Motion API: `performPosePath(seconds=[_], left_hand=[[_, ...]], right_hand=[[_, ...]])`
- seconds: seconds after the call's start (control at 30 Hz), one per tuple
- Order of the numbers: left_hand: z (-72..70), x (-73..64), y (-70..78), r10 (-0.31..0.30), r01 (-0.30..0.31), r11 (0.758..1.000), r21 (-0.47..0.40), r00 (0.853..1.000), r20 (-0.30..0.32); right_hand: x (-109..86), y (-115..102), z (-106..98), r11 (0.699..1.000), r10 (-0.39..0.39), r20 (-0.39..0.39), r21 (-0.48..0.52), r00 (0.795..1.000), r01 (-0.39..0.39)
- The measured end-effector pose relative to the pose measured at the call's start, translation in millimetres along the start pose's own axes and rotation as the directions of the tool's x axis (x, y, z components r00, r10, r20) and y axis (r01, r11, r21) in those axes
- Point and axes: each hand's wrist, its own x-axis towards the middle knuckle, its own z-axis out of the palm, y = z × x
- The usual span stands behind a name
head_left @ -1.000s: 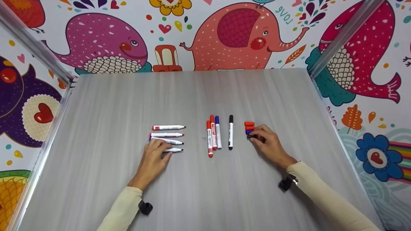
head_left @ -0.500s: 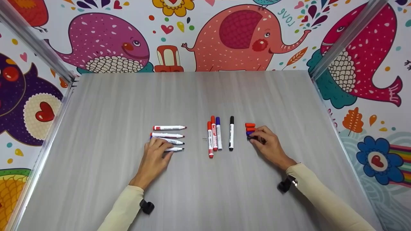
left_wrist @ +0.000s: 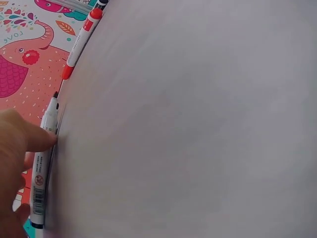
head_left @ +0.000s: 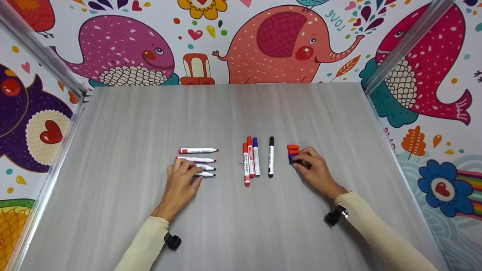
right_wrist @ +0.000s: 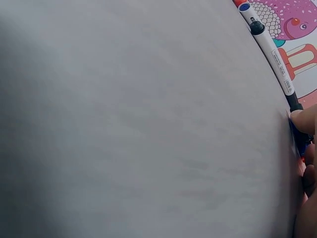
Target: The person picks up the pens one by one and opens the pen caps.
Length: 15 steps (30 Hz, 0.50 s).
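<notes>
Four uncapped white markers form a row at left in the head view: a red-tipped marker [head_left: 197,150], another red-tipped marker [head_left: 205,160], a dark-tipped marker [head_left: 205,167] and a black-tipped marker [head_left: 206,174]. My left hand [head_left: 180,187] pinches the black-tipped marker, thumb against its near side, and covers the rear ends of the two nearest. On the right my right hand [head_left: 318,172] pinches a black cap [head_left: 294,161]. Touching or very near it lie a blue cap [head_left: 291,156], a red cap [head_left: 292,152] and another red cap [head_left: 293,147], stacked side by side.
Between the hands lie capped markers: a red one [head_left: 246,165], a second red one [head_left: 250,154], a blue one [head_left: 256,158] and, slightly apart, a black one [head_left: 271,156]. Metal posts [head_left: 406,45] and printed walls [head_left: 199,41] border the grey table [head_left: 226,226].
The black-tipped marker has shifted slightly away from me, closer to the dark-tipped one beside it. My left fingers have reached a little further over the row. The right hand stays at the black cap.
</notes>
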Motion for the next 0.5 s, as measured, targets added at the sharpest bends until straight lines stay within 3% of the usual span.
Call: performPosePath(seconds=[0.27, 0.5], left_hand=[[0.9, 2.0, -0.2, -0.006, 0.006, 1.0, 0.019, 1.0, 0.019], [2.2, 5.5, -1.4, -0.001, 0.001, 1.0, 0.025, 1.0, 0.002]], right_hand=[[3.0, 0.7, -2.8, 0.999, 0.033, 0.038, 0.002, 0.999, -0.033], [3.5, 2.8, -1.7, 1.0, 0.012, 0.025, 0.026, 1.0, -0.012]])
